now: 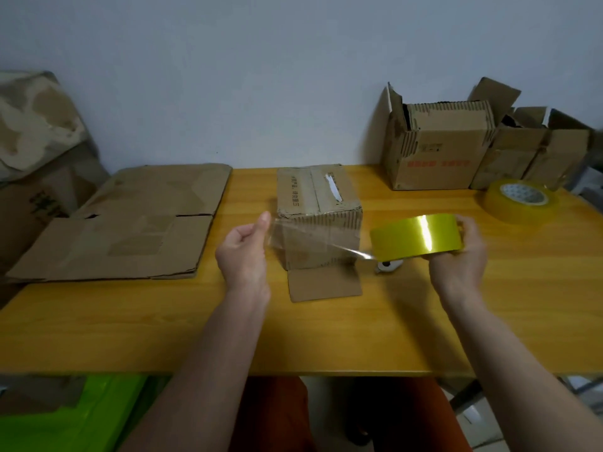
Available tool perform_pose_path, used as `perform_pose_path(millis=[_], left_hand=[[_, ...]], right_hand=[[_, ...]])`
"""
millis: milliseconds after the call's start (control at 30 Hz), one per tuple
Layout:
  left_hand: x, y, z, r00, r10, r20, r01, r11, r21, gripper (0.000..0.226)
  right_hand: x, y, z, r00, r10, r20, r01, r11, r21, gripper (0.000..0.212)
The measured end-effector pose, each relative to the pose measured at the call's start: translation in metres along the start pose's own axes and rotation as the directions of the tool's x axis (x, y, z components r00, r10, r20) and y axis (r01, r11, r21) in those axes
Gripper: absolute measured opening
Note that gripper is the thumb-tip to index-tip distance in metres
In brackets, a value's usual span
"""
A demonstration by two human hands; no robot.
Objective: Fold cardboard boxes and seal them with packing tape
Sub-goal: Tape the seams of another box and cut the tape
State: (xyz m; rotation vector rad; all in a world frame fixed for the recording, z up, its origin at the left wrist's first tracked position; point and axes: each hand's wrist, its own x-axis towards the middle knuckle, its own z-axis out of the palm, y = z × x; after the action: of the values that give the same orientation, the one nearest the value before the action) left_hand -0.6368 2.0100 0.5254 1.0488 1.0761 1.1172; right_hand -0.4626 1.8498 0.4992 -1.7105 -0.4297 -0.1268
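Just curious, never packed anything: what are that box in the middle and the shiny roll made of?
The box looks like brown corrugated cardboard, matt and worn: wavy ridges show where its skin has torn. The roll seems to be glossy clear plastic tape, yellowish when wound; the strip pulled off it is see-through.

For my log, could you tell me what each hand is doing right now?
Left hand: pinches the pulled-out tape strip.
Right hand: grips the yellow tape roll.

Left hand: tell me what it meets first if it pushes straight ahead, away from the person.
Probably the small cardboard box: the left hand, pinching the pulled tape strip, sits just in front of its near-left corner. Depth is unclear, so it might pass to the left.
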Motion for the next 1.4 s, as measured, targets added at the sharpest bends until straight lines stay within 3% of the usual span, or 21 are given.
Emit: perform_pose_path(millis=[167, 400, 700, 1000, 1133, 1200, 1267, 1400], left_hand=[[-0.002, -0.005, 0.005, 0.998, -0.068, 0.01, 0.068, 0.998, 0.008, 0.018], [0.01, 0.014, 0.027, 0.999, -0.026, -0.026, 0.025, 0.999, -0.037, 0.018], [0.024, 0.007, 0.036, 0.99, -0.114, -0.079, 0.109, 0.992, -0.058, 0.019], [0.026, -0.013, 0.033, 0.92, -0.39, 0.029, 0.39, 0.91, -0.138, 0.017], [0.032, -0.019, 0.032, 0.884, -0.463, 0.065, 0.468, 0.871, -0.152, 0.032], [0.034, -0.021, 0.032, 0.922, -0.385, 0.03, 0.386, 0.914, -0.124, 0.022], [0.035, -0.019, 0.031, 0.975, -0.22, -0.044, 0.217, 0.975, -0.052, 0.005], [0.042, -0.023, 0.02, 0.983, 0.173, -0.057, -0.162, 0.972, 0.169, 0.018]], right_hand=[[0.019, -0.003, 0.002, 0.998, 0.032, -0.055, -0.03, 0.999, 0.039, 0.044], [0.049, -0.015, 0.013, 0.997, -0.008, -0.072, -0.003, 0.99, -0.139, 0.051], [0.072, -0.017, 0.035, 1.0, 0.0, 0.013, 0.003, 0.961, -0.276, 0.053], [0.06, 0.008, 0.046, 0.994, 0.079, 0.072, -0.064, 0.979, -0.192, 0.037], [0.056, 0.012, 0.046, 0.994, 0.091, 0.068, -0.079, 0.983, -0.168, 0.035], [0.052, 0.012, 0.045, 0.992, 0.094, 0.08, -0.08, 0.983, -0.167, 0.035], [0.046, 0.012, 0.044, 0.99, 0.096, 0.099, -0.077, 0.98, -0.182, 0.034], [0.032, 0.015, 0.044, 0.985, 0.076, 0.153, -0.048, 0.982, -0.183, 0.031]])
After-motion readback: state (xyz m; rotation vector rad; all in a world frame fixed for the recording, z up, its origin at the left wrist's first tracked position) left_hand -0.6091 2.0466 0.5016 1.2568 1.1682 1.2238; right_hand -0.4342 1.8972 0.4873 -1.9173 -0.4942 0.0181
